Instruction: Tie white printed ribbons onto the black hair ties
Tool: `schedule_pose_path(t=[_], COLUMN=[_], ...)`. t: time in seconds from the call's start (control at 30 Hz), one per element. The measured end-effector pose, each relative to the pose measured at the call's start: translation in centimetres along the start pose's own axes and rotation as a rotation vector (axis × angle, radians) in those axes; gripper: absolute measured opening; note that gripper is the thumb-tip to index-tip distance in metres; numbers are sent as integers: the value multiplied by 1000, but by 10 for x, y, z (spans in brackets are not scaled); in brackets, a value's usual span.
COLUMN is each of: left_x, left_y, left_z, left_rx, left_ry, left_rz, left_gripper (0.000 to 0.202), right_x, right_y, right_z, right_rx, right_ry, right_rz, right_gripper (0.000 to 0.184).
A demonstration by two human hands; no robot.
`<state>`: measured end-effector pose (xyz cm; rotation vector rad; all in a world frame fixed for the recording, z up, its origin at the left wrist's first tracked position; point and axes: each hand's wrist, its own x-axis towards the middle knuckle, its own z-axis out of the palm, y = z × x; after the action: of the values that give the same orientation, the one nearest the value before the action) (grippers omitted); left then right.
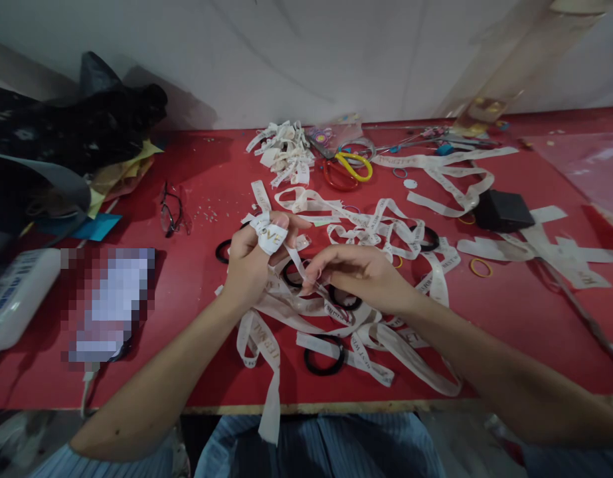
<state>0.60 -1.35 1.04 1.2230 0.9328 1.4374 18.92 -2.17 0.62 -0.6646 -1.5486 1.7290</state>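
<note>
My left grip (251, 262) pinches the bunched printed ribbon (272, 236), right grip (360, 273) a narrow strip (296, 259); imo gentle, even tension avoids twisting.

Ribbons (272, 348) lie strewn over the middle of the table (206, 166); around that centre, a hair tie (323, 372) at six o'clock; a phone (117, 292) at nine; eyeglasses (165, 219) at ten, a bag (87, 119) farther out; heaped ribbon pieces (286, 159) just short of twelve; scissors (342, 159) at twelve; a block (503, 211) past two.
</note>
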Motion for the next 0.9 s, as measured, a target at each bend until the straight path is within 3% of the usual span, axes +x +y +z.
schedule_pose_path(t=[0.2,0.53,0.9], left_x=[0,0,-1], left_y=[2,0,4], left_z=[0,0,2], left_rx=[14,-34,-15], left_ry=[-6,-10,-11], left_rz=[-6,-33,-31], left_gripper=[27,23,26], right_x=[2,3,3], right_y=[-1,5,3], right_z=[1,-2,1], right_rx=[-10,-16,24], right_ry=[48,238,189], right_rz=[3,17,102], right_gripper=[11,17,30])
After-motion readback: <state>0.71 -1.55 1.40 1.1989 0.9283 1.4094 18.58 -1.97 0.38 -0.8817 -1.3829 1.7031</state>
